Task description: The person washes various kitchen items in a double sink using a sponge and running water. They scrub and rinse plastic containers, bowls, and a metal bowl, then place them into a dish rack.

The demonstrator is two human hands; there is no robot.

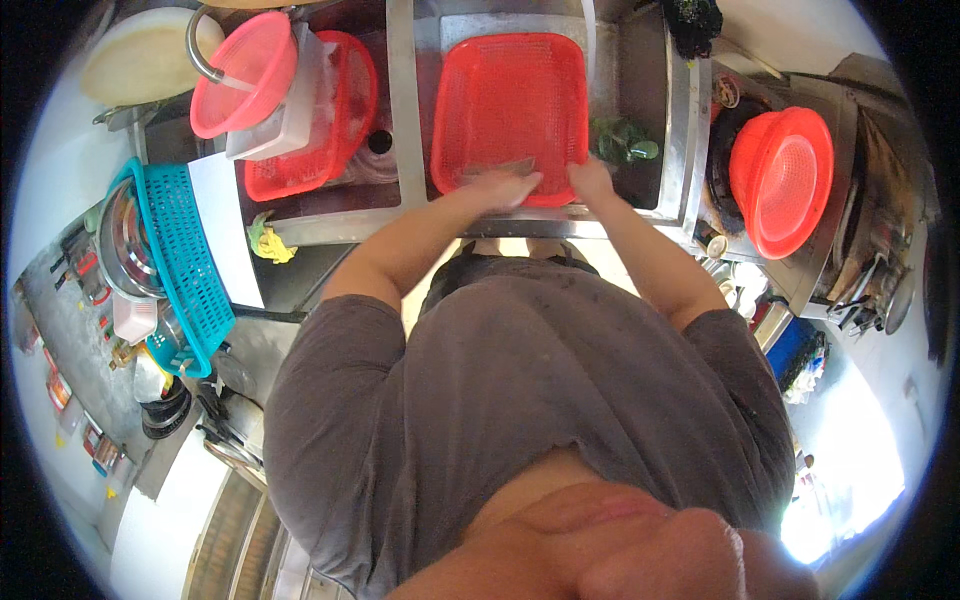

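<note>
In the right basin of the metal sink (pixel 637 82), a red plastic basket (pixel 510 97) with perforated walls stands tilted, its inside facing me. My right hand (pixel 592 182) grips the basket's rim at the near right corner. Over the near left part of the basket is my left hand (pixel 510 189), blurred by motion. A thin, flat grey-brown thing (pixel 499 168) shows at its fingers and seems held; blur hides what it is. Green leaves (pixel 619 141) lie in the basin, right of the basket.
The left basin holds a red basket (pixel 356 97), a white plastic container (pixel 281 124) and a pink colander (pixel 247 75) under the faucet (pixel 196 45). A yellow cloth (pixel 271 244) lies on the sink's front edge. Red colanders (pixel 780 180) stand right, a teal basket (pixel 187 255) left.
</note>
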